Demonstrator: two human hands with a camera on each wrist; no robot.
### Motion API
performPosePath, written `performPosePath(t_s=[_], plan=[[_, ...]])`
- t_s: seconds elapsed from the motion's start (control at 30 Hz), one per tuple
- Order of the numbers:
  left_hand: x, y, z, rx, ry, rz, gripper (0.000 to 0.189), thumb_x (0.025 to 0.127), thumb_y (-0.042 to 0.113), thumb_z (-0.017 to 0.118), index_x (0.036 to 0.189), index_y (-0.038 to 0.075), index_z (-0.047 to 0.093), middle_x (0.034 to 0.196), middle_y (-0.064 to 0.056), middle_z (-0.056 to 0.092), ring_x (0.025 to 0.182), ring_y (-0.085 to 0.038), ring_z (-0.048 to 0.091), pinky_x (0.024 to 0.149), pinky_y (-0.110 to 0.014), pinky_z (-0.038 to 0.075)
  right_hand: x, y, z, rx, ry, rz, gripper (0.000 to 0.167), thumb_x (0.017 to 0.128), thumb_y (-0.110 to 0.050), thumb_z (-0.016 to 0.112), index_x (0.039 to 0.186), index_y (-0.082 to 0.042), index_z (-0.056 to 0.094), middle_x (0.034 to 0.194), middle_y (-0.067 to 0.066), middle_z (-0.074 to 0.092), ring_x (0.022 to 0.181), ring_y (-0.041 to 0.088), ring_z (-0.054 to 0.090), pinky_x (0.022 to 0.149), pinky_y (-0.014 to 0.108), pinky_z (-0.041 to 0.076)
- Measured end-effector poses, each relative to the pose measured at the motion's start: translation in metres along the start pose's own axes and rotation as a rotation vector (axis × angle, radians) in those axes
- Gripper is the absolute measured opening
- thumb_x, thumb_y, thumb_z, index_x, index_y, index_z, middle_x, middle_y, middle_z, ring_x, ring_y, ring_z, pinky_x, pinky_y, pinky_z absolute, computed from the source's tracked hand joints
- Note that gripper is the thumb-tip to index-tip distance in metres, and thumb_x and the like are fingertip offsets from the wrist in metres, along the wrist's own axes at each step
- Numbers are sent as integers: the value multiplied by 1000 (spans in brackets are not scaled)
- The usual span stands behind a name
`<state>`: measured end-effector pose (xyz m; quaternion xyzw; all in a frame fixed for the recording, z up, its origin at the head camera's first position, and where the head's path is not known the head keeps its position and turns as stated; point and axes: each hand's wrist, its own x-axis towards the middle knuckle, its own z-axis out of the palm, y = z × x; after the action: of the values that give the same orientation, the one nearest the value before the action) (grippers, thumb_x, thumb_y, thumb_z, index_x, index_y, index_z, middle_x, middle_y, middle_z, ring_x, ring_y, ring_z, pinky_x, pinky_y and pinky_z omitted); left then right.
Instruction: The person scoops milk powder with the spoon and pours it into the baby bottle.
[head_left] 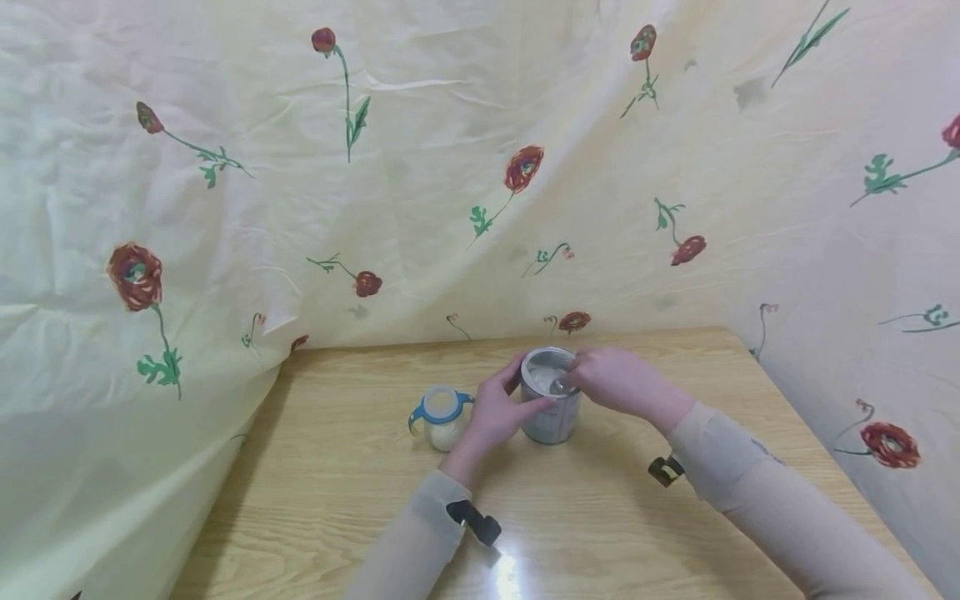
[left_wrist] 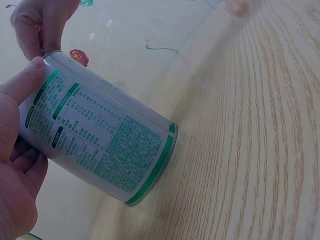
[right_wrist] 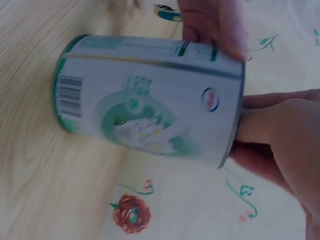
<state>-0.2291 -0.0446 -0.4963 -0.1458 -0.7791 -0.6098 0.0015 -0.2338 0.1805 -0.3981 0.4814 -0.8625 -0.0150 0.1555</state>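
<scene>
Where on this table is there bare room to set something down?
Bare wood lies on the table left of the baby bottle, and right of the tin toward the cloth. It is crowded mid-table, where the left hand and right hand meet.

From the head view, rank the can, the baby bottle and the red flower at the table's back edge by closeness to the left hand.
1. Can: gripped by the left hand, on its right.
2. Baby bottle: just left of the hand, apart from it.
3. Red flower: on the cloth behind the can, farthest.
</scene>
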Motion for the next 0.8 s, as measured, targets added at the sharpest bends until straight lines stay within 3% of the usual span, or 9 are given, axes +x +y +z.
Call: performPosePath(t_s=[0.1,0.27,0.5,0.8], plan=[[1,0,0,3,3,9,89,86,37,93,162,19,50,160,6,53,148,-15,49,121,-37,43,5,-2,-4,16,-53,38,27,77,9,86,87,-16,84,79,0,75,68,15,68,60,30,61],[2,-1,1,3,10,28,88,86,35,93,161,16,51,159,5,54,147,-15,49,121,-37,43,13,-4,-9,72,-127,94,23,82,4,85,77,-18,78,71,-8,68,60,7,53,57,27,56],[2,-3,2,15,17,18,88,86,38,93,161,18,51,160,4,53,147,-15,49,120,-37,43,17,-4,-8,168,-130,122,23,88,-3,83,75,-20,76,70,-14,61,62,6,47,58,26,50],[1,-1,3,9,21,24,84,87,34,93,160,20,53,159,5,55,147,-17,50,121,-42,43,10,-4,-9,308,-87,203,12,92,-2,78,97,-10,85,89,-4,77,78,9,69,73,37,64]])
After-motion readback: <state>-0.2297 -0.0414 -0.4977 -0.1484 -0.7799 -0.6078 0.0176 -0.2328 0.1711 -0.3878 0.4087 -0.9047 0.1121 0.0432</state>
